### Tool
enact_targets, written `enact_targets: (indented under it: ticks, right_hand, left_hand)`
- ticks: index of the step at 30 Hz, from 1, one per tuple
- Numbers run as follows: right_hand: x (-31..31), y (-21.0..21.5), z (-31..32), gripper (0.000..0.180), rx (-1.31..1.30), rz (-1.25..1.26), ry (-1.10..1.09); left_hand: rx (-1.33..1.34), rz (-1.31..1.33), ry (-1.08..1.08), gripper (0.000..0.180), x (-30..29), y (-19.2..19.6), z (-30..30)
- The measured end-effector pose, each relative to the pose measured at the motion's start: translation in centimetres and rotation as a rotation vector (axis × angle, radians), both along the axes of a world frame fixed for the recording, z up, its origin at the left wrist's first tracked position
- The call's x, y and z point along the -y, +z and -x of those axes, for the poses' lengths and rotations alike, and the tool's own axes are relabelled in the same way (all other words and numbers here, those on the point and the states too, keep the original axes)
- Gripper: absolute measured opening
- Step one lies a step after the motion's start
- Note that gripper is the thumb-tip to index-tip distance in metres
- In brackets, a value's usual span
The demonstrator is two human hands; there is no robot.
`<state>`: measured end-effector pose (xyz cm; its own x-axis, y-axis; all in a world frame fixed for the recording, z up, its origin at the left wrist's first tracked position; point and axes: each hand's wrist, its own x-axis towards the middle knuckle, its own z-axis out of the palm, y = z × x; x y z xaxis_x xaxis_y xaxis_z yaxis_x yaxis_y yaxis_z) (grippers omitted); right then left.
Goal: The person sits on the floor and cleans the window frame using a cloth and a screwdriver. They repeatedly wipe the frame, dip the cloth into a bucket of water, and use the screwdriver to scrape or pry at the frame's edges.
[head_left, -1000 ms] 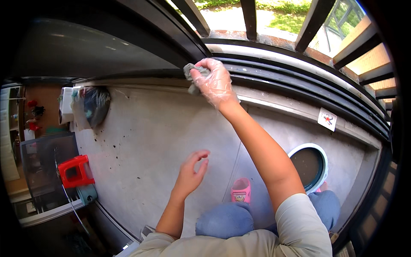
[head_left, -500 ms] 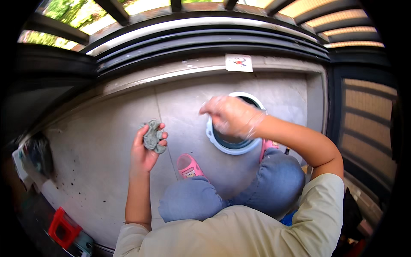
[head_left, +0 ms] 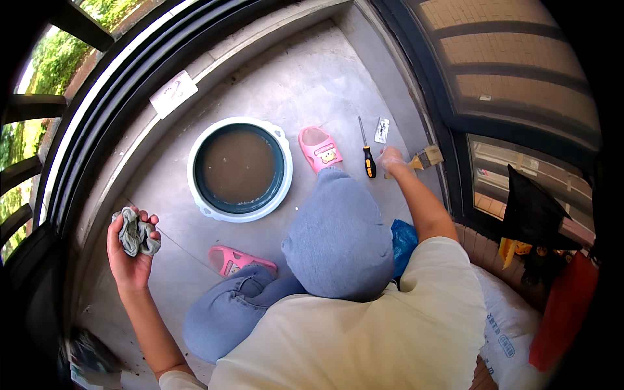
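My left hand (head_left: 132, 268) is raised at the left, its fingers curled round a crumpled grey-green rag (head_left: 136, 235). My right hand (head_left: 392, 158) reaches down to the floor on the right, beside a paintbrush (head_left: 428, 157) with pale bristles and a wooden handle. The handle passes under my wrist; most of the fingers are hidden, so their grip does not show. Just left of that hand lies a black-and-yellow screwdriver (head_left: 368, 161), with a small white packet (head_left: 382, 130) above it. A round basin (head_left: 244, 216) with a pale blue rim holds murky brown water.
Pink clogs (head_left: 320, 151) are on my feet, either side of my bent knees. A blue plastic bag (head_left: 404, 244) sits by my right thigh. A white card (head_left: 173, 94) lies on the ledge below the dark railing. A white sack (head_left: 510, 325) stands behind me at the right.
My view has turned to the right. My right hand has left the space over the basin and gone down beside the paintbrush. The rag is still in my left hand.
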<state>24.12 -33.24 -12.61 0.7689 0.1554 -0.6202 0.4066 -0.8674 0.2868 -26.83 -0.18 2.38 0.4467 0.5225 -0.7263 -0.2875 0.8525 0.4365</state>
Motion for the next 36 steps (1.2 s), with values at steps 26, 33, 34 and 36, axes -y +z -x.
enact_targets:
  ticks: [26, 33, 34, 36]
  right_hand:
    - [-22.8, 11.9, 6.1, 0.034, -1.283, -1.034, -0.263]
    - [-24.1, 10.3, 4.8, 0.026, -1.118, -1.217, 0.115]
    - [-24.3, 10.1, 4.5, 0.024, -1.125, -1.233, 0.027]
    - [-24.5, 10.0, 3.3, 0.021, -1.141, -1.251, -0.207]
  left_hand:
    - [-0.202, -0.276, -0.521, 0.021, 0.3, 0.7, -28.7]
    - [-0.189, -0.066, -0.452, 0.019, 0.2, 0.3, -29.5]
    - [-0.228, -0.104, -0.451, 0.016, 0.1, -0.1, -29.4]
    - [-0.241, -0.095, -0.317, 0.015, -0.6, -0.4, -29.2]
